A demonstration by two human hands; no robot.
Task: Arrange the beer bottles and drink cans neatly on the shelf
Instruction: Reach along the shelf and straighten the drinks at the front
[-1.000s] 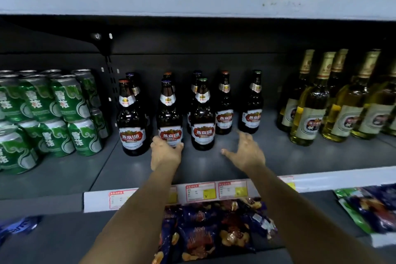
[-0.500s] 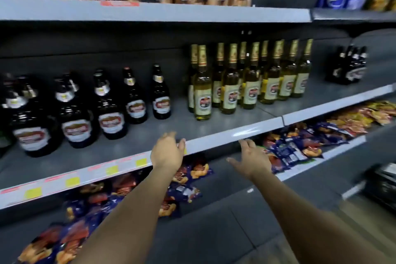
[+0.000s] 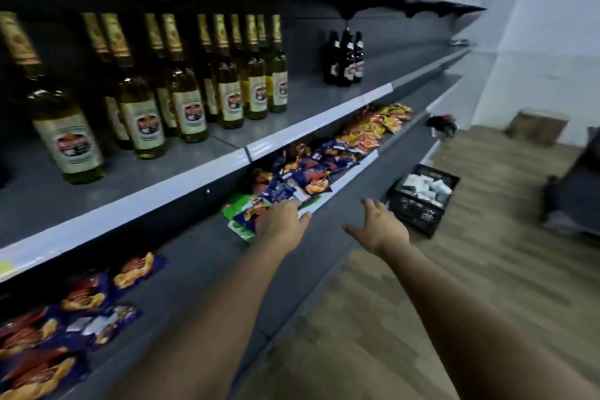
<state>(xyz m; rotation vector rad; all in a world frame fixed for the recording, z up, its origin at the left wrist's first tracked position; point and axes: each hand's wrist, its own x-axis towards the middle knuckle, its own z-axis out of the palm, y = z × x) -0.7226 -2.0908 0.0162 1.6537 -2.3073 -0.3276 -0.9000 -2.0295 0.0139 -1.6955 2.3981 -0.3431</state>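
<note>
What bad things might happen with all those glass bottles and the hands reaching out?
The pale bottles stand packed close together, so nudging one might topple its neighbours. The nearest one stands close to the shelf edge and might fall off if bumped. Both the left hand and right hand are open and empty, low by the snack packs, and the view is blurry, so a hurried reach might knock something.

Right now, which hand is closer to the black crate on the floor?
The right hand. It hangs open just left of the black crate, while the left hand is farther left, over the snack packets.
</note>
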